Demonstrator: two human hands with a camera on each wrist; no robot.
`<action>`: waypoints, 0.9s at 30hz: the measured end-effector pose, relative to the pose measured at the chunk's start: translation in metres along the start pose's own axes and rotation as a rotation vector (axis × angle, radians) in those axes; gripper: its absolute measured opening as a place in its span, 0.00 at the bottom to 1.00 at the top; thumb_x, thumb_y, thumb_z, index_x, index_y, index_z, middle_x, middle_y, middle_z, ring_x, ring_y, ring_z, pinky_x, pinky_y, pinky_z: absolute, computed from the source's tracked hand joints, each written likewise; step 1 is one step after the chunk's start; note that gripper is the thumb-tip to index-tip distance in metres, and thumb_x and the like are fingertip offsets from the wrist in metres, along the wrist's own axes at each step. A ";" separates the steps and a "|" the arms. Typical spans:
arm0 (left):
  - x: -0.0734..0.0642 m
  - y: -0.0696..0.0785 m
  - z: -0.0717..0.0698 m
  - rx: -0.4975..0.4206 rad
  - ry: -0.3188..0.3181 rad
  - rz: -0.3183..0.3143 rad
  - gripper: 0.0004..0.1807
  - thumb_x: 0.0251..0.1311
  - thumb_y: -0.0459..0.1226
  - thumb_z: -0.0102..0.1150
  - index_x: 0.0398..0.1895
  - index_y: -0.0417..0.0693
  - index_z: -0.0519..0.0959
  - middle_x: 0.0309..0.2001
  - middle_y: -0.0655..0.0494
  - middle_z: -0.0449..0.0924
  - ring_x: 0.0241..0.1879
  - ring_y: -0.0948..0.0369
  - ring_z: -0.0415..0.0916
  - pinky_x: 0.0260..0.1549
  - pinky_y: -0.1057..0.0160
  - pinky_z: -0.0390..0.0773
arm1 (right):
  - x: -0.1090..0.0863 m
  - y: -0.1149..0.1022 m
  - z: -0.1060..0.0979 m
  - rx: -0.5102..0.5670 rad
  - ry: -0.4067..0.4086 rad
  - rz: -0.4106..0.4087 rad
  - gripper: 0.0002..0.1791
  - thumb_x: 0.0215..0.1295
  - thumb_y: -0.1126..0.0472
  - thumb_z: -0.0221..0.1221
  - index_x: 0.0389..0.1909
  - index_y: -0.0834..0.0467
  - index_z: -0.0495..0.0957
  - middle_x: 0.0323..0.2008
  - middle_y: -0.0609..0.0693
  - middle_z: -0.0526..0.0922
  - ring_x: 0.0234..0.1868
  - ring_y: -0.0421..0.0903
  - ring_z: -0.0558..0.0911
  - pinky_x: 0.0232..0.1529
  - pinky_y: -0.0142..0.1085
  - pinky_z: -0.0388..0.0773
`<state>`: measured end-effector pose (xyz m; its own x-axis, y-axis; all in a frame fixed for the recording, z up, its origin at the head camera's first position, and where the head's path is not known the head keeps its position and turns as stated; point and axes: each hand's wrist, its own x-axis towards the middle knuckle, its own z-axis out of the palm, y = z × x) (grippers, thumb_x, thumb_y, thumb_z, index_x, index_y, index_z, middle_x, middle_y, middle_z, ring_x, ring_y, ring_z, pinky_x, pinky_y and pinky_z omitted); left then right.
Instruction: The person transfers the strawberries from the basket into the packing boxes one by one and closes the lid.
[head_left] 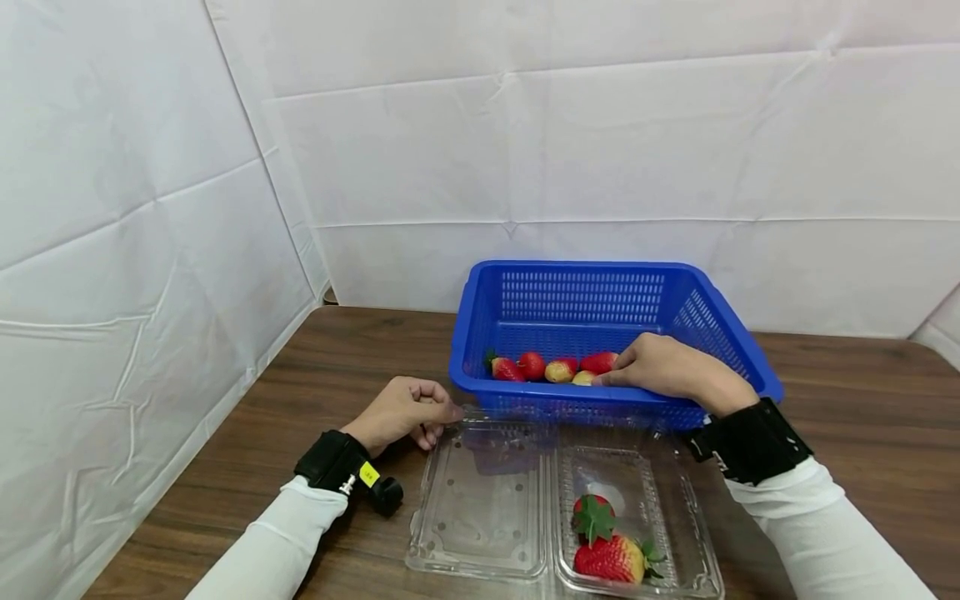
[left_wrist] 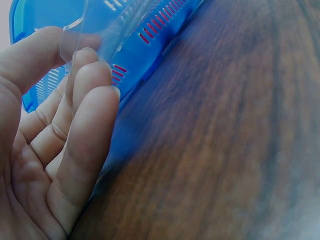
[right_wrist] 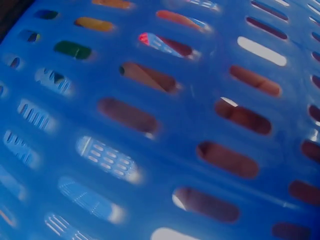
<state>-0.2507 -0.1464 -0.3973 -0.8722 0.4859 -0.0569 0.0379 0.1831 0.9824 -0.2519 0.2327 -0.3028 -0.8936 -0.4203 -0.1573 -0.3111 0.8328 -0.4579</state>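
My left hand pinches the far left corner of a clear plastic clamshell box; in the left wrist view the thin plastic edge runs between thumb and fingers. The box lies opened flat, and two strawberries with green leaves sit in its right half. Inside a blue basket, my right hand reaches down over the near rim. Its fingertips are at a pale-ended strawberry and a red one; whether they grip either is hidden. The right wrist view is filled by the basket's slotted wall.
More strawberries lie along the basket's near side, left of my right hand. The basket stands on a brown wooden table, just behind the box. White sheeting hangs behind the table and on the left.
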 end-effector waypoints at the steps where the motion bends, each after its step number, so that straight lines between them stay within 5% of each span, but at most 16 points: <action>1: 0.000 0.000 0.000 0.002 -0.001 0.002 0.07 0.65 0.35 0.71 0.33 0.42 0.82 0.21 0.53 0.79 0.21 0.63 0.78 0.21 0.66 0.85 | 0.000 0.000 0.000 0.003 -0.002 -0.002 0.19 0.76 0.47 0.63 0.30 0.57 0.84 0.20 0.43 0.60 0.25 0.44 0.68 0.31 0.39 0.61; 19: 0.000 0.000 0.000 0.004 -0.010 0.011 0.07 0.66 0.35 0.71 0.33 0.41 0.83 0.21 0.52 0.79 0.21 0.63 0.79 0.21 0.66 0.85 | -0.001 -0.001 0.000 0.031 -0.044 0.037 0.19 0.78 0.46 0.60 0.37 0.58 0.87 0.23 0.45 0.66 0.29 0.45 0.72 0.34 0.39 0.64; 27: 0.000 -0.001 -0.001 0.000 -0.010 0.012 0.07 0.66 0.35 0.71 0.34 0.41 0.83 0.21 0.52 0.79 0.21 0.62 0.79 0.21 0.65 0.85 | -0.002 0.000 0.001 0.059 -0.033 0.008 0.18 0.79 0.49 0.60 0.30 0.56 0.81 0.23 0.45 0.63 0.27 0.45 0.70 0.33 0.39 0.62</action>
<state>-0.2515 -0.1476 -0.3984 -0.8667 0.4966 -0.0467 0.0486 0.1774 0.9829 -0.2498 0.2334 -0.3036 -0.8847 -0.4258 -0.1897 -0.2830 0.8139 -0.5074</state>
